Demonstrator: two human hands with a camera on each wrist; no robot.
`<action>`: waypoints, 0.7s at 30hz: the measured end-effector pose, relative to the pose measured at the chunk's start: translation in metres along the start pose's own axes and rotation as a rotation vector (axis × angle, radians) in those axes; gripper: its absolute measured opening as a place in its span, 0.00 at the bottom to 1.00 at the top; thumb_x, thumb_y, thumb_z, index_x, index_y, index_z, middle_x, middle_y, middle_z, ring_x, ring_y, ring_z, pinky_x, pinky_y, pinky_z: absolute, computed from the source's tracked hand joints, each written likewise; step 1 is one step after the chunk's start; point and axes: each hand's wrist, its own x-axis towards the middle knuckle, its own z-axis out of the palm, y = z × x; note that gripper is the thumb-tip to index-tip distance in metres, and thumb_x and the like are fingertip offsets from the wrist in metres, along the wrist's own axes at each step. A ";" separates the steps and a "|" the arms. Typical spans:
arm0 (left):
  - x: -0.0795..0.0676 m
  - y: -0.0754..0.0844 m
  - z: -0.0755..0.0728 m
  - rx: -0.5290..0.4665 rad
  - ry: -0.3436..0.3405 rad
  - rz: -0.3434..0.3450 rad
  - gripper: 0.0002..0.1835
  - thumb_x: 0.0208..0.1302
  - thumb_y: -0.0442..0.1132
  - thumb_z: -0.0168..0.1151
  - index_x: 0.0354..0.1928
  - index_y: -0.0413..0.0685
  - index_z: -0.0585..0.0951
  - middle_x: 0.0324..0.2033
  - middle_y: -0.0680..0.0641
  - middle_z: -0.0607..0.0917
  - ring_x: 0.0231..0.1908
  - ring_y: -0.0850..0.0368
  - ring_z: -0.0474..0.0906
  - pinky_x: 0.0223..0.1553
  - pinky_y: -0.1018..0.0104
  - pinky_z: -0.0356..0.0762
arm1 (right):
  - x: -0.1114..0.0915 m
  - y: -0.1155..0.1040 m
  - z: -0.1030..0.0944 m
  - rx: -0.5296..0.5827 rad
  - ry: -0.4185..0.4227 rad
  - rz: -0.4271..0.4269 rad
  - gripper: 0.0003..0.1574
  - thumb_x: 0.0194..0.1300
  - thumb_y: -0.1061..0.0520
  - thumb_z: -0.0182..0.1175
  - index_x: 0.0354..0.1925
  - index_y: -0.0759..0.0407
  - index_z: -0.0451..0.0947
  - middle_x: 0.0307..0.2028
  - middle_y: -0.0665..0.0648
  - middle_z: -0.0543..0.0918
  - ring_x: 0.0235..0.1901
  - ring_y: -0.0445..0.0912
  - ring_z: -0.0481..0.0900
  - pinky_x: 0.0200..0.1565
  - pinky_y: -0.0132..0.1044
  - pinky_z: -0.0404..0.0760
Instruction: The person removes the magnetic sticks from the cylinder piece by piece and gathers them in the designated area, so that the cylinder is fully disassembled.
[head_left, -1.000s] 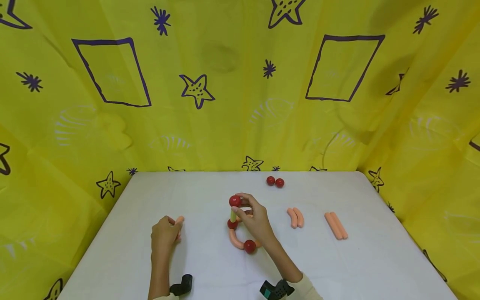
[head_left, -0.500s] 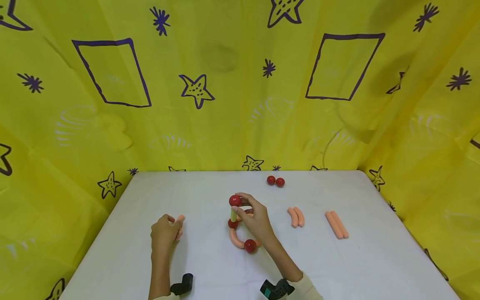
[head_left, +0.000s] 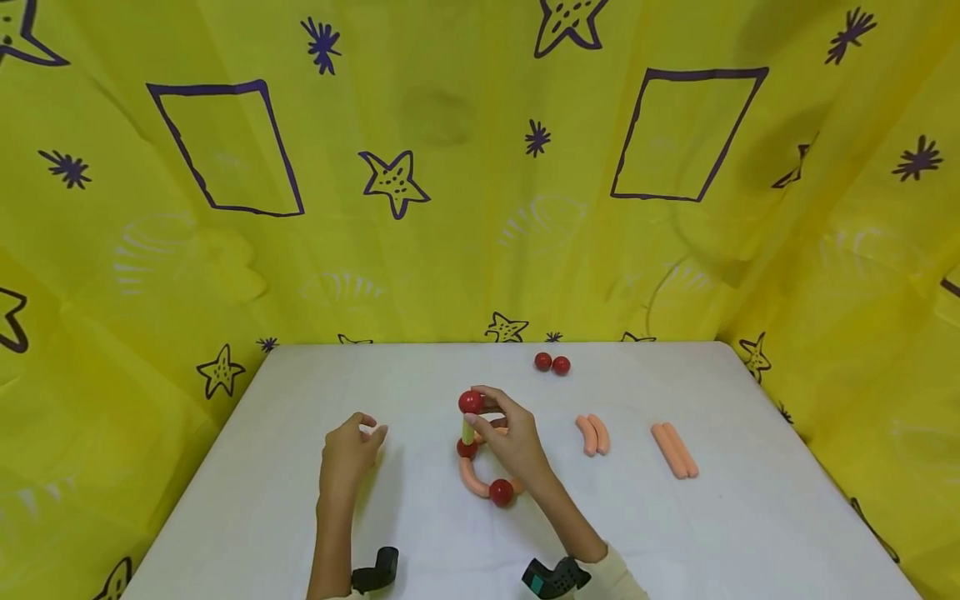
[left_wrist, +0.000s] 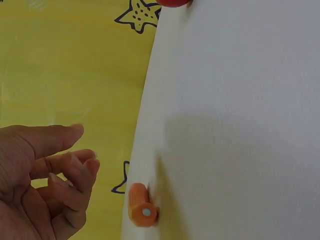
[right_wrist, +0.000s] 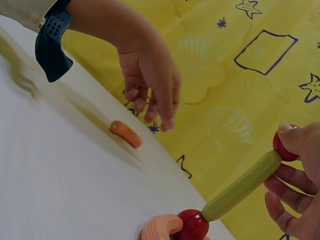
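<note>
My right hand (head_left: pixel 512 442) pinches a red ball (head_left: pixel 470 402) at the top of an upright green stick (head_left: pixel 468 429). The stick's lower end meets another red ball (right_wrist: pixel 192 225), part of a ring on the table with curved orange sticks (head_left: pixel 472 477) and a red ball (head_left: pixel 502 492) at the front. My left hand (head_left: pixel 351 454), fingers loosely bent and holding nothing, hovers left of the ring. In the left wrist view, a short orange stick (left_wrist: pixel 143 206) with a metal dot in its end lies on the table beside that hand. From the head view the hand mostly hides it.
Two loose red balls (head_left: pixel 552 363) sit at the back of the white table (head_left: pixel 420 533). Right of the ring lie two curved orange sticks (head_left: pixel 592 435), then two straight ones (head_left: pixel 674 451). A yellow patterned curtain (head_left: pixel 465 258) stands behind and at both sides.
My left hand has let go of the orange stick and moved slightly right and away from me. The right hand keeps its hold on the ball in the same place.
</note>
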 end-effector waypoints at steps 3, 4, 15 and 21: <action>0.002 0.007 0.008 -0.011 -0.043 0.074 0.18 0.65 0.41 0.63 0.52 0.37 0.78 0.31 0.43 0.84 0.21 0.56 0.80 0.23 0.67 0.73 | 0.000 0.000 0.000 -0.016 -0.008 0.002 0.26 0.61 0.63 0.66 0.58 0.64 0.75 0.46 0.60 0.85 0.48 0.53 0.81 0.45 0.37 0.82; 0.002 0.010 0.011 -0.015 -0.055 0.105 0.18 0.65 0.40 0.64 0.53 0.37 0.78 0.31 0.44 0.84 0.21 0.56 0.81 0.24 0.67 0.73 | 0.000 0.000 0.000 -0.022 -0.008 0.000 0.26 0.61 0.63 0.66 0.58 0.64 0.75 0.46 0.60 0.85 0.48 0.53 0.81 0.45 0.37 0.82; -0.006 0.037 0.045 -0.156 -0.160 0.280 0.22 0.63 0.41 0.67 0.57 0.42 0.78 0.50 0.37 0.83 0.35 0.53 0.83 0.32 0.67 0.81 | -0.001 -0.001 -0.002 -0.038 -0.023 -0.022 0.26 0.61 0.63 0.66 0.58 0.65 0.76 0.47 0.60 0.86 0.48 0.53 0.82 0.45 0.37 0.82; -0.007 0.044 0.058 -0.201 -0.197 0.296 0.23 0.63 0.39 0.66 0.59 0.41 0.77 0.53 0.38 0.82 0.38 0.51 0.84 0.33 0.67 0.82 | 0.000 0.000 -0.002 -0.027 -0.026 -0.038 0.26 0.61 0.63 0.66 0.57 0.66 0.76 0.46 0.61 0.86 0.48 0.54 0.82 0.44 0.36 0.82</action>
